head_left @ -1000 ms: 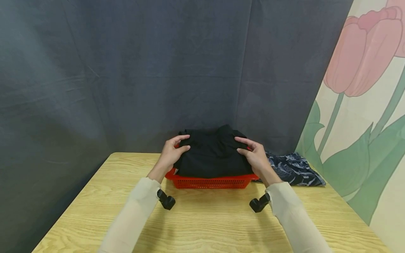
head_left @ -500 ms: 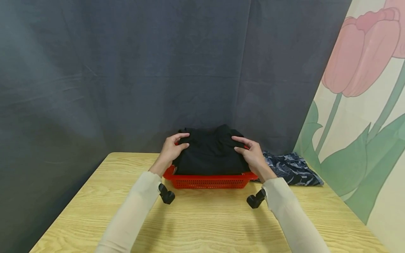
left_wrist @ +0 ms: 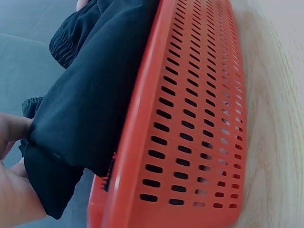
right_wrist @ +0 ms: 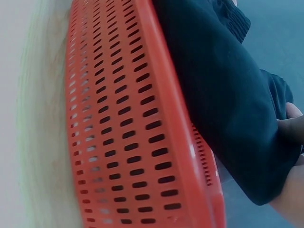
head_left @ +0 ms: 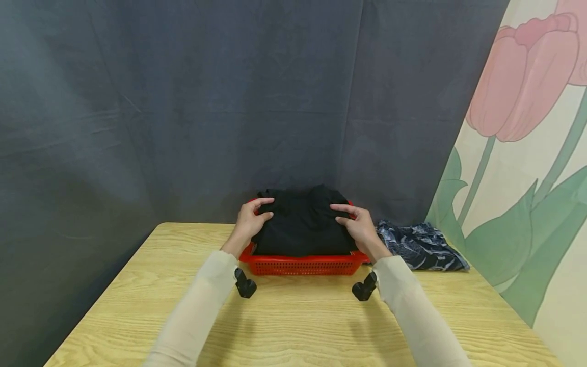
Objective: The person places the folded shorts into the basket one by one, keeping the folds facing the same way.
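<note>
A folded black garment (head_left: pixel 300 232) with ribbed, gathered edges lies in and over the top of a red perforated plastic basket (head_left: pixel 302 266). At its left side my left hand (head_left: pixel 248 222) pinches the cloth between thumb and fingers. My right hand (head_left: pixel 362 228) grips the right side the same way. In the left wrist view, a corner of the black garment (left_wrist: pixel 80 109) hangs below the thumb beside the basket rim (left_wrist: pixel 142 109). Seen from the right wrist, the garment (right_wrist: pixel 223 95) bulges beside the basket's long wall (right_wrist: pixel 128 109). Some fingertips are hidden by the cloth.
Right of the basket, a dark blue and white patterned cloth (head_left: pixel 419 247) lies on the wooden table (head_left: pixel 298 321). A dark grey curtain (head_left: pixel 229 102) hangs right behind the table, and a wall painted with tulips (head_left: pixel 518 168) stands at the right.
My right hand has moved left, bringing the garment's right side inward. Both hands and the cloth sit slightly lower, and more of the basket's rim shows.
</note>
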The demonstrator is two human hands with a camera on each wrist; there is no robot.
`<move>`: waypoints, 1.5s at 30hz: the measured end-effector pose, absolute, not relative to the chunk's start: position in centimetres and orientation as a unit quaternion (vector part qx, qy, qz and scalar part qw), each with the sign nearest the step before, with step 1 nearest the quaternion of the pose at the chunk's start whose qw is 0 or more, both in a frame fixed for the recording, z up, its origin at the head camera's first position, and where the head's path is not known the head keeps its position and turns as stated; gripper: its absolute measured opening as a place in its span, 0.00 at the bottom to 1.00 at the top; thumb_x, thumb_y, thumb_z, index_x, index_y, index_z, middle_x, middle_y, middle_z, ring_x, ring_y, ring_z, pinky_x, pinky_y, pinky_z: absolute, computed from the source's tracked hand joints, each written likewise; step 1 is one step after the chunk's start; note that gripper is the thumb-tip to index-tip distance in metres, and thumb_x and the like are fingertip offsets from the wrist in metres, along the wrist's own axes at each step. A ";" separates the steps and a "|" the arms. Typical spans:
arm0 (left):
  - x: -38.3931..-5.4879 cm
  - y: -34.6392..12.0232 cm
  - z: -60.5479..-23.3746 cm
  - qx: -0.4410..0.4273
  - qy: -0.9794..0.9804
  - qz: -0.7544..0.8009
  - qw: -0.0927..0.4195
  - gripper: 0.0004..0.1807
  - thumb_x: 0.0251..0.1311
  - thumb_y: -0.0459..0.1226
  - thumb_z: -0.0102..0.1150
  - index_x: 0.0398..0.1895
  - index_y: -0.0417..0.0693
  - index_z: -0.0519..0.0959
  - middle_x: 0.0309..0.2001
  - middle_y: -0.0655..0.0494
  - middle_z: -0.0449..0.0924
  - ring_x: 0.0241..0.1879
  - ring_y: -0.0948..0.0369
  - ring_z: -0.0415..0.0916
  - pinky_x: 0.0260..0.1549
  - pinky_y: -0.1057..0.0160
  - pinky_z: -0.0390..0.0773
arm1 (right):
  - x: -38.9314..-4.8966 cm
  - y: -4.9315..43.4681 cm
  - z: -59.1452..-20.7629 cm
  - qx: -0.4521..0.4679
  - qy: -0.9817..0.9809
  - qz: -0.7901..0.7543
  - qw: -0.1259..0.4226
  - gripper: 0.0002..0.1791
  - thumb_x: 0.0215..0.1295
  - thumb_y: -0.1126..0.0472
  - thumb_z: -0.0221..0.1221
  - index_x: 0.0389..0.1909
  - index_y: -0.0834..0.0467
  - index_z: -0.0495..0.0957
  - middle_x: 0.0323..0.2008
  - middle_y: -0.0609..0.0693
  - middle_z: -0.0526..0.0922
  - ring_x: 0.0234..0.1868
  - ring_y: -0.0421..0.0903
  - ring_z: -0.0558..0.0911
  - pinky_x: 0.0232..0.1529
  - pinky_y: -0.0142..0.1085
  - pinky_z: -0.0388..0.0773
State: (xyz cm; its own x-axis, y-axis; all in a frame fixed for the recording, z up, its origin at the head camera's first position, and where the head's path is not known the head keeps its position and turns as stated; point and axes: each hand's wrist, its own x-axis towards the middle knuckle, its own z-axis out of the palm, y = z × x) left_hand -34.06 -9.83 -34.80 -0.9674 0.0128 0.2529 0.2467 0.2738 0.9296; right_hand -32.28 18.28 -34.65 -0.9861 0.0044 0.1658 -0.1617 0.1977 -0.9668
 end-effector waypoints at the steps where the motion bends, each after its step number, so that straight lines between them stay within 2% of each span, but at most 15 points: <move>1: -34.1 -9.8 -34.9 -0.081 -0.792 -0.598 0.099 0.21 0.60 0.28 0.62 0.57 0.50 0.81 0.67 0.49 0.66 0.66 0.48 0.60 0.64 0.47 0.58 | -32.3 18.3 -34.8 0.048 -0.770 0.633 0.064 0.21 0.67 0.73 0.55 0.60 0.60 0.77 0.69 0.57 0.63 0.62 0.53 0.69 0.49 0.37 0.77; 8: -34.3 -9.4 -35.8 -0.065 -0.797 -0.592 0.095 0.21 0.61 0.27 0.61 0.57 0.49 0.80 0.66 0.47 0.66 0.66 0.48 0.60 0.64 0.47 0.59 | -32.5 18.2 -35.5 0.040 -0.777 0.624 0.070 0.22 0.65 0.74 0.55 0.60 0.60 0.77 0.68 0.57 0.65 0.62 0.52 0.68 0.49 0.37 0.77; 14: -34.9 -9.4 -36.5 -0.057 -0.798 -0.593 0.092 0.20 0.60 0.27 0.61 0.56 0.48 0.81 0.64 0.47 0.69 0.66 0.49 0.61 0.63 0.48 0.61 | -32.8 18.1 -36.2 0.037 -0.786 0.613 0.073 0.22 0.65 0.74 0.55 0.59 0.61 0.78 0.67 0.58 0.66 0.62 0.52 0.67 0.54 0.42 0.74; 21: -35.3 -9.1 -37.4 -0.039 -0.797 -0.596 0.088 0.20 0.60 0.26 0.61 0.55 0.48 0.82 0.61 0.46 0.73 0.62 0.49 0.66 0.60 0.48 0.65 | -33.2 18.2 -37.1 0.032 -0.798 0.598 0.071 0.22 0.64 0.75 0.55 0.59 0.60 0.78 0.66 0.59 0.66 0.66 0.53 0.63 0.62 0.48 0.66; 29: -35.6 -9.2 -37.7 -0.029 -0.799 -0.597 0.075 0.20 0.59 0.25 0.60 0.54 0.46 0.82 0.60 0.44 0.74 0.60 0.47 0.68 0.59 0.48 0.67 | -33.4 18.0 -37.5 0.036 -0.819 0.568 0.077 0.21 0.64 0.75 0.56 0.57 0.60 0.79 0.66 0.59 0.66 0.68 0.55 0.61 0.62 0.50 0.65; 45: -35.9 -9.2 -38.4 -0.016 -0.802 -0.597 0.025 0.23 0.59 0.22 0.53 0.57 0.42 0.79 0.59 0.40 0.72 0.55 0.46 0.69 0.56 0.49 0.70 | -33.6 18.3 -38.2 0.031 -0.841 0.537 0.062 0.20 0.65 0.74 0.56 0.57 0.63 0.78 0.65 0.64 0.67 0.65 0.56 0.63 0.58 0.50 0.69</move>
